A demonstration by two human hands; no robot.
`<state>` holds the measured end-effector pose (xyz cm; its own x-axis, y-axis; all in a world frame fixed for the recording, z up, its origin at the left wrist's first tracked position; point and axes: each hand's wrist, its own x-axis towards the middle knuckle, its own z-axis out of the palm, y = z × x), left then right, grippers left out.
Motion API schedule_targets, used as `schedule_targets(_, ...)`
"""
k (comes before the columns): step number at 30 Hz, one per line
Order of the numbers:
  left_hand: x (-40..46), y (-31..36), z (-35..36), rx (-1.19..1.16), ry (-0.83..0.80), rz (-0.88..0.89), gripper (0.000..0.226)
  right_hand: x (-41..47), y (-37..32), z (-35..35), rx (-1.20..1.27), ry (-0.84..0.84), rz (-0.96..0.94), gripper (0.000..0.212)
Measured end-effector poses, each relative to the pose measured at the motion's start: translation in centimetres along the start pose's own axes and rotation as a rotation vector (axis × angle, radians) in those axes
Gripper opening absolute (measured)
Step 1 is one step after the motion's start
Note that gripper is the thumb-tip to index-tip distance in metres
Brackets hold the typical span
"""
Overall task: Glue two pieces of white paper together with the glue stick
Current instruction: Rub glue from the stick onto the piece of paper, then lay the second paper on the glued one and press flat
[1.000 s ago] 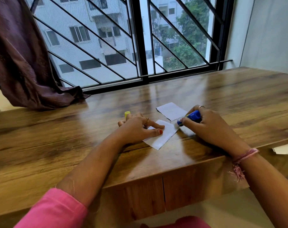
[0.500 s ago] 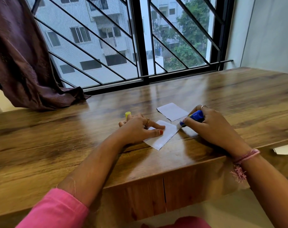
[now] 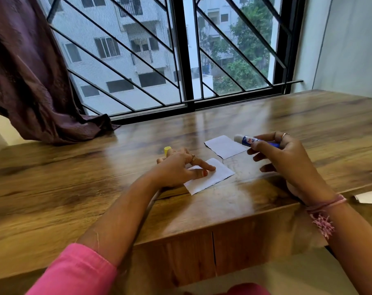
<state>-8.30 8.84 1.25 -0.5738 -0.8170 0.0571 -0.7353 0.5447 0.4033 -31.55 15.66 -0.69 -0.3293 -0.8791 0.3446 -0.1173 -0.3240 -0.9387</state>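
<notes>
Only the head view to go on here. The left hand point(image 3: 180, 169) is pressing down on the near paper point(image 3: 215, 177), index finger and thumb straight and flat on it, and it's got a little yellow cap point(image 3: 167, 150) tucked behind the fingers, though I can't tell exactly how the cap is gripped. The right hand point(image 3: 281, 158) is pinched around the blue glue stick point(image 3: 253, 140), held up off the table point(image 3: 95, 177), white tip pointing left and hovering just past the right edge of the far paper point(image 3: 224, 146). That far paper lies just beyond the near paper, corners close but not overlapping as far as I can see.

My take: glue's probably on the near sheet, so next is getting the far paper onto it. I'd park the stick to the right of the near paper first, then lift the far sheet by an edge and line up one side before laying it flat. Keep the left fingers off the sticky area or the sheet will come up with them. Thin paper wrinkles fast, so smooth from the middle outward.

Compared with half a second back: the stick was down low with its tip at the right corner of the near paper, and now it's lifted and swung up toward the far paper. The left hand hasn't really budged, and both papers look put.
</notes>
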Motion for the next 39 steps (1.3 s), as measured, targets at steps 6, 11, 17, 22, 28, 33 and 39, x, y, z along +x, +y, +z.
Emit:
schedule_targets(6, 0.0, -0.7, -0.2, -0.212, 0.086, 0.088, 0.016, 0.2, 0.1, 0.5, -0.062, -0.092, 0.064, 0.016)
schedule_targets(11, 0.4, -1.4, -1.1, -0.322, 0.354, 0.095, 0.01, 0.3, 0.2, 0.4, -0.046, -0.18, 0.092, 0.026)
schedule_targets(17, 0.9, -4.8, -3.2, -0.552, 0.873, -0.142, 0.009, 0.8, -0.1, 1.2, -0.084, -0.328, 0.117, 0.025)
schedule_targets(22, 0.9, -8.4, -4.0, -0.65, 1.031, -0.299, 0.009, 1.7, -2.0, 3.8, -0.176, -0.388, 0.074, 0.018)
schedule_targets(28, 1.3, -10.3, -4.0, -0.671, 1.056, -0.369, 0.012, 4.1, -3.8, 8.3, -0.15, -0.522, 0.073, 0.022)
schedule_targets(33, 1.4, -10.8, -3.8, -0.679, 1.044, -0.387, 0.011, 6.1, -3.8, 11.7, -0.257, -0.59, 0.043, 0.017)
schedule_targets(39, 1.6, -11.0, -3.7, -0.674, 1.037, -0.413, 0.009, 6.5, -2.8, 15.0, -0.422, -0.643, -0.028, 0.027)
